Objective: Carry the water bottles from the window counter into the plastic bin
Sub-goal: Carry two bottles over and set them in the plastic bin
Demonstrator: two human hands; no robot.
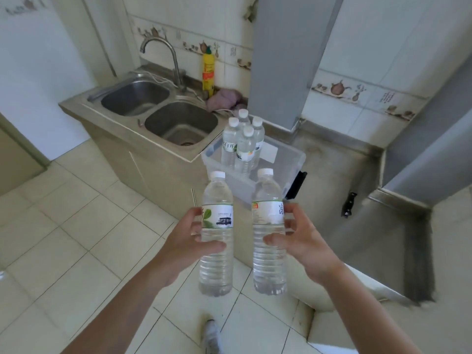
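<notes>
My left hand [185,238] grips a clear water bottle [216,264] with a white cap and a leaf label, held upright. My right hand [302,238] grips a second upright water bottle [269,261] the same way. Both bottles hang side by side over the floor, a short way in front of the clear plastic bin [286,155]. Several capped water bottles [242,146] stand upright together in the bin's far left part. The window counter is not in view.
A steel double sink [158,111] on a cabinet stands left of the bin, with a tap, a yellow bottle [208,72] and a pink cloth [224,98]. A grey counter [357,200] and pillar [281,60] rise on the right. My shoe [212,335] is on the tiled floor.
</notes>
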